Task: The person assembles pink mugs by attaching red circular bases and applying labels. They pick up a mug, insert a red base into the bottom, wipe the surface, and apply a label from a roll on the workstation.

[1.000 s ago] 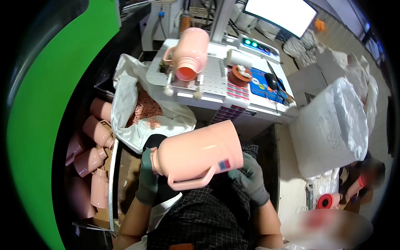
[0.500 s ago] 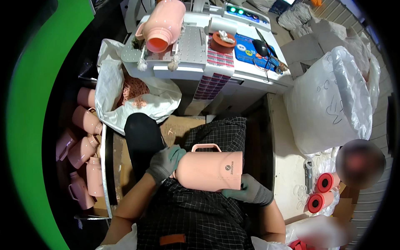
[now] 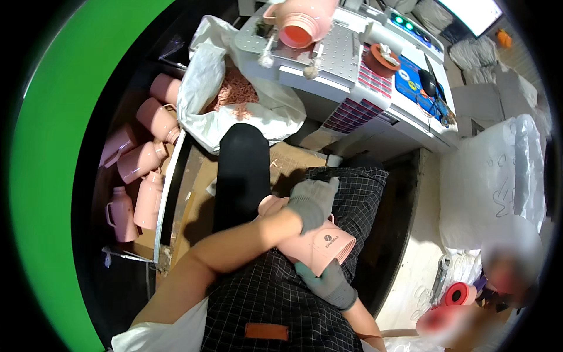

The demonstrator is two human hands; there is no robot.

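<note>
A pink jug (image 3: 314, 243) lies on its side over the person's lap, below the table (image 3: 375, 100). The gloved left hand (image 3: 312, 201) reaches across, forearm slanting up from lower left, fingers curled over the jug's top. The gloved right hand (image 3: 328, 283) cups it from beneath, fingers closed on it.

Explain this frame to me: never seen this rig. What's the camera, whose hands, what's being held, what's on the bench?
It is one view, from a fisheye camera worn on a person's head, looking down, so edges bend. No robot: two gloved hands. The left hand lies on top of a pink jug body over the lap; the right hand supports it from below. Ahead, a white machine bench carries another pink jug on a fixture. At the left are a white bag of pink parts and a stack of more pink jugs.
</note>
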